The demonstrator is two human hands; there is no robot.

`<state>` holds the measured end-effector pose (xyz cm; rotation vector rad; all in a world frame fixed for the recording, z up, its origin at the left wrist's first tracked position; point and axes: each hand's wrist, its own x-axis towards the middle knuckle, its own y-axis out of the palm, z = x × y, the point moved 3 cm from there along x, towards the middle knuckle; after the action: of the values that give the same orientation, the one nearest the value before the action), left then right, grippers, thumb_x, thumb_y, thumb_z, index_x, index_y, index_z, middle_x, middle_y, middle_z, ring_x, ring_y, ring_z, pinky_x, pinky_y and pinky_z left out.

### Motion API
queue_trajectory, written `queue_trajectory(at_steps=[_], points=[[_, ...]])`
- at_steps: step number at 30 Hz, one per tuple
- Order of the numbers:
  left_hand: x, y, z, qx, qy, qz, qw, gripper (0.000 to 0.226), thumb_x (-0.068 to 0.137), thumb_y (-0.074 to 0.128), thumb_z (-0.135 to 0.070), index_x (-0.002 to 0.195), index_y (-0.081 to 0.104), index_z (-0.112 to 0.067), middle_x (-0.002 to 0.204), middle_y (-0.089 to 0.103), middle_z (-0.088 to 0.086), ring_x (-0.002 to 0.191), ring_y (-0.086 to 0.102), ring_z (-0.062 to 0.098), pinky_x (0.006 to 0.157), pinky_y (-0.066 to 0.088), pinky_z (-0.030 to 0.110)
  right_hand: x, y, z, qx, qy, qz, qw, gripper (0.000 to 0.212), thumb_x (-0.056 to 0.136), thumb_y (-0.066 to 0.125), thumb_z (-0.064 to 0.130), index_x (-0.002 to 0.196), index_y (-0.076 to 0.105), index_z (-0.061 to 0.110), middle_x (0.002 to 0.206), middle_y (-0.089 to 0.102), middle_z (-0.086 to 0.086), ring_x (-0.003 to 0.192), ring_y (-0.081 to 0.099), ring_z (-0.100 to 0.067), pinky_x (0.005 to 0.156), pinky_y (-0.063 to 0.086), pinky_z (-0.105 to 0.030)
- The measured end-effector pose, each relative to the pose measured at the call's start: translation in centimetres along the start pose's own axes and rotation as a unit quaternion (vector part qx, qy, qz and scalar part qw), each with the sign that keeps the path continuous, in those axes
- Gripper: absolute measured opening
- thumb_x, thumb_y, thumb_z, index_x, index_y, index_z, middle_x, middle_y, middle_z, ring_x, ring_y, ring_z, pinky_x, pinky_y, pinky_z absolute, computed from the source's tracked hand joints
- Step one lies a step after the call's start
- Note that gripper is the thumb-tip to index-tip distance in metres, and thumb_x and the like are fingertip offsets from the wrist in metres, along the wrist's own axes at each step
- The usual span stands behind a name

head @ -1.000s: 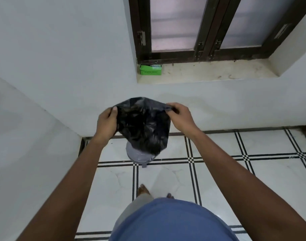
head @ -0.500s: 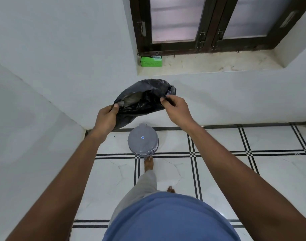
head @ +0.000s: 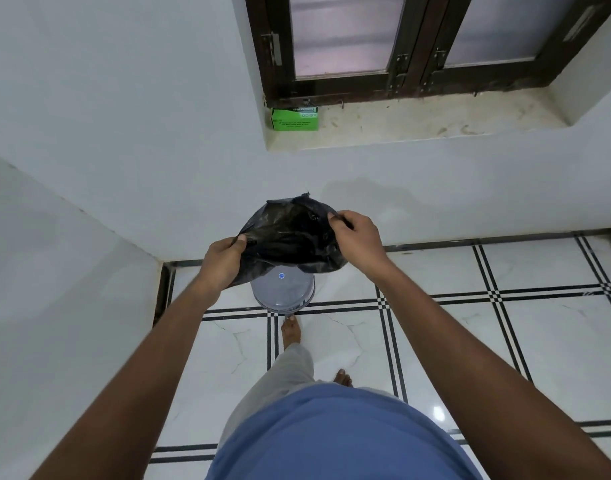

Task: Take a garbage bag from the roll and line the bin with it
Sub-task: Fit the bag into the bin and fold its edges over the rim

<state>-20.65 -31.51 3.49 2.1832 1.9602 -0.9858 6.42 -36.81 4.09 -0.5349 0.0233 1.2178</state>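
Note:
A crumpled black garbage bag (head: pixel 290 237) hangs in the air between both hands, its mouth partly spread. My left hand (head: pixel 222 259) pinches the bag's left edge and my right hand (head: pixel 356 239) pinches its right edge. Directly below the bag stands a small round grey bin (head: pixel 283 294) with its lid shut and a blue dot on top; the bag covers the bin's far side. My bare foot (head: pixel 292 332) is just in front of the bin.
A green box (head: pixel 294 118) sits on the window sill (head: pixel 418 121) at its left end, below a dark-framed window. White walls meet in a corner at the left. The floor is white tile with black lines (head: pixel 498 297).
The bag dropped lower and now hangs over the bin's far side. Both hands came down, and my foot stepped closer to the bin.

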Motion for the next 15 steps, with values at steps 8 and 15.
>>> queue_trajectory(at_steps=[8, 15], points=[[4.9, 0.2, 3.2, 0.028, -0.063, 0.040, 0.997, 0.037, 0.114, 0.054, -0.036, 0.128, 0.078, -0.011, 0.117, 0.075, 0.007, 0.113, 0.070, 0.027, 0.093, 0.048, 0.030, 3.6, 4.6, -1.9, -0.032, 0.075, 0.028, 0.996, 0.037, 0.114, 0.053, 0.037, 0.104, 0.076, 0.009, 0.087, 0.073, -0.009, 0.076, 0.065, -0.020, 0.072, 0.047, -0.035], [9.2, 2.4, 10.8, -0.074, -0.240, 0.083, 0.964, 0.026, 0.115, 0.054, -0.029, 0.111, 0.075, -0.015, 0.122, 0.077, 0.016, 0.102, 0.074, 0.026, 0.091, 0.062, 0.042, 7.4, 9.7, -7.9, -0.034, 0.212, 0.038, 0.976, 0.040, 0.115, 0.043, 0.041, 0.126, 0.072, 0.017, 0.119, 0.075, -0.004, 0.112, 0.069, -0.026, 0.096, 0.054, -0.042]])
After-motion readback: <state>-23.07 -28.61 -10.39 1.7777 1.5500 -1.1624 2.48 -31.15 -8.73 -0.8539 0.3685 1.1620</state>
